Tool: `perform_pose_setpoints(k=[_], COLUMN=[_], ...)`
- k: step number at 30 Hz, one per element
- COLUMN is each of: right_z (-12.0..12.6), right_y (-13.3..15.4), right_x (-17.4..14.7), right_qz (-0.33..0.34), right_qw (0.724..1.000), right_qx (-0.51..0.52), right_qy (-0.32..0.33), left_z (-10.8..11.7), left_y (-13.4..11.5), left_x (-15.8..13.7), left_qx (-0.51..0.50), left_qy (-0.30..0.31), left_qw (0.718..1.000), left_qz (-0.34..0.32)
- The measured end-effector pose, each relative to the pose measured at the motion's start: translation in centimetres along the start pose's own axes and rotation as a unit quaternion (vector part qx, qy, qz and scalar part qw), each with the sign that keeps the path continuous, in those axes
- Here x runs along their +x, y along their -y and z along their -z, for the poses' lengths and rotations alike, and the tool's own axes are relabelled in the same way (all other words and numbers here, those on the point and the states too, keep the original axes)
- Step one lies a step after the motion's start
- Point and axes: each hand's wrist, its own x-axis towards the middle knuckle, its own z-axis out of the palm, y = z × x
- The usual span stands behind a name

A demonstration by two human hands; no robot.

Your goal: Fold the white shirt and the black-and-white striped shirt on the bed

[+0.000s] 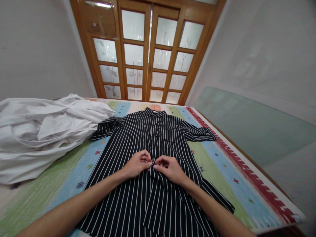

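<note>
A black shirt with white stripes (pixel 123 148) lies spread front up, its collar at the far end and its short sleeves out to both sides. My left hand (pixel 140 163) pinches the front edge of the shirt near the middle. Just to the right, my right hand (pixel 169 167) pinches the same front opening, fingertips almost touching those of the left. Below the hands the right front panel (pixel 160 207) hangs loose and slightly folded. Any button between the fingertips is hidden.
A heap of white cloth (pixel 49 128) lies to the left, against the left sleeve. Under everything is a colourful striped cover (pixel 222 171) with a red border on the right. A glass panel (pixel 247 125) leans by the right wall; wooden glazed doors (pixel 148 65) stand behind.
</note>
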Motion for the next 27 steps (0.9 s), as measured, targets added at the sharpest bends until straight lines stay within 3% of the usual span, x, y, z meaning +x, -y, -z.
perform_pose_setpoints(k=[6, 13, 19, 27], right_z=[-0.3, -0.3, -0.4, -0.2], right_y=[0.3, 0.8, 0.6, 0.3], right_x=[-0.1, -0.2, -0.2, -0.1], right_qz=[0.009, 0.037, 0.041, 0.035], right_qw=[1.0, 0.998, 0.997, 0.998], right_qx=[-0.008, -0.043, -0.056, -0.044], right_qy=[-0.018, -0.023, -0.032, -0.021], left_z=[0.0, -0.1, -0.6, -0.7], left_y=[-0.3, -0.5, 0.1, 0.4], left_x=[0.0, -0.3, -0.4, -0.2], left_qx=[0.029, 0.111, 0.092, 0.028], left_qy=[-0.024, -0.02, -0.047, -0.071], left_qw=[0.998, 0.994, 0.994, 0.997], left_qz=[0.051, -0.004, -0.024, 0.018])
